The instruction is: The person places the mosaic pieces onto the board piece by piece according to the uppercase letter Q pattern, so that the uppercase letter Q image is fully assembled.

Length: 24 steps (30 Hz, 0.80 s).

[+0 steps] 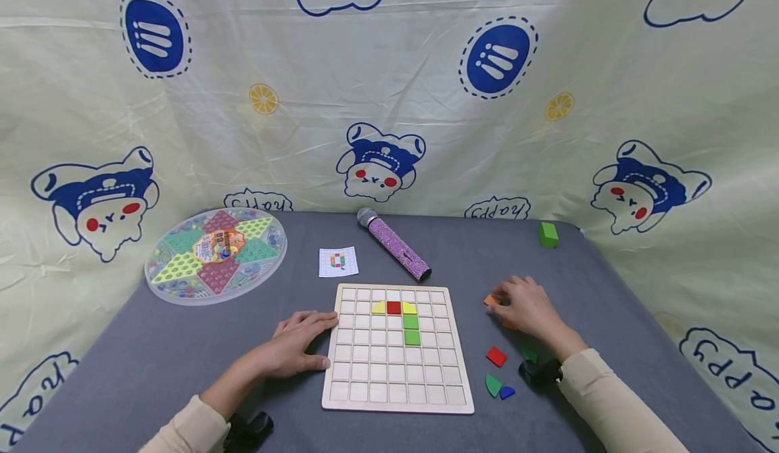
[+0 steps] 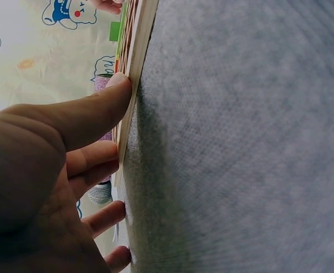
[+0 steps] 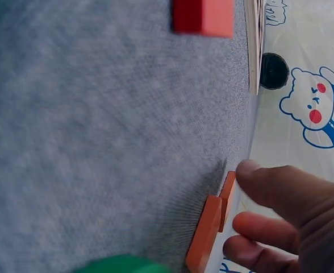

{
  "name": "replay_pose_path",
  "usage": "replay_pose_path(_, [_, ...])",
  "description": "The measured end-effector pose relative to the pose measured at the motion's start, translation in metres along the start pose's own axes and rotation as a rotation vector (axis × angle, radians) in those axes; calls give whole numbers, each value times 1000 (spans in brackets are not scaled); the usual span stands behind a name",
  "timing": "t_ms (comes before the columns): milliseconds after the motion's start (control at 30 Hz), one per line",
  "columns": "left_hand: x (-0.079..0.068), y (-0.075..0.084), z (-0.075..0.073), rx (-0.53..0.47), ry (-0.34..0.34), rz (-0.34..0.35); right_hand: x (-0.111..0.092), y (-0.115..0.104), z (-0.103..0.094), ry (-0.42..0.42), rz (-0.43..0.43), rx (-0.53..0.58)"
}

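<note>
My left hand (image 1: 295, 345) steadies the wooden grid board (image 1: 395, 399) at its left edge, thumb and fingertips against the side (image 2: 134, 74). On the grid lie two yellow quarter-rounds (image 1: 379, 307), a red square (image 1: 393, 307) between them and two green squares (image 1: 411, 329). To the right of the board, my right hand (image 1: 526, 304) bends over two orange blocks (image 3: 205, 233). Its thumb tip comes up against the farther orange block (image 1: 489, 300), also seen between thumb and fingers in the head view. Whether the fingers pinch it is unclear.
A red block (image 1: 496, 356), green pieces (image 1: 493, 385) and a blue piece (image 1: 507, 393) lie right of the board. Behind it are a pattern card (image 1: 338, 262) and a purple microphone (image 1: 398, 247). A round game board (image 1: 216, 257) stands back left, a green block (image 1: 548, 234) back right.
</note>
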<state>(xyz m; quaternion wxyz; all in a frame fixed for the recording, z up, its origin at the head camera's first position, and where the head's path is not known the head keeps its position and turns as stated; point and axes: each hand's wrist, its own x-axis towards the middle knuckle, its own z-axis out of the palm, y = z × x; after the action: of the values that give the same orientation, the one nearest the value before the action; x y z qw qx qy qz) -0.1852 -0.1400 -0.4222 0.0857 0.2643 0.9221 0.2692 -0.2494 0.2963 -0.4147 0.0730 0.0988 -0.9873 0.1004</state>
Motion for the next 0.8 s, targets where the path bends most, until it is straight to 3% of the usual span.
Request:
replay_pose_path(333, [0, 1, 0, -3, -8, -13, 2, 3, 3, -68, 67, -24])
replay_pose_path(800, [0, 1, 0, -10, -9, -14, 3, 9, 4, -48, 46, -5])
